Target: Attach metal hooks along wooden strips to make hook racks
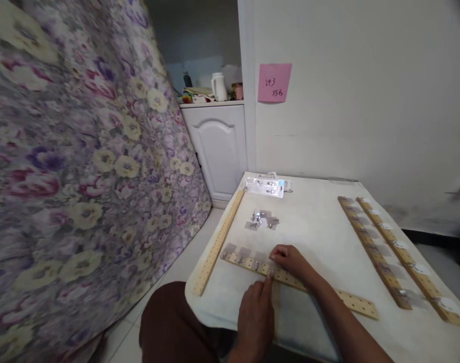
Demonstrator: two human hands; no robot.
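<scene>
Near the front of the white bench (309, 217) lies a wooden strip (357, 304) with holes. The left hand (256, 312) touches it; the right hand (291, 259) curls close by. I cannot tell if either holds something.

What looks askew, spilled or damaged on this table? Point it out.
Nothing looks plainly damaged or spilled. The untidiest spot is the loose pile of see-through pieces on the table: they overlap at different angles, whereas those on the wooden strip by the right hand sit in a row.
</scene>
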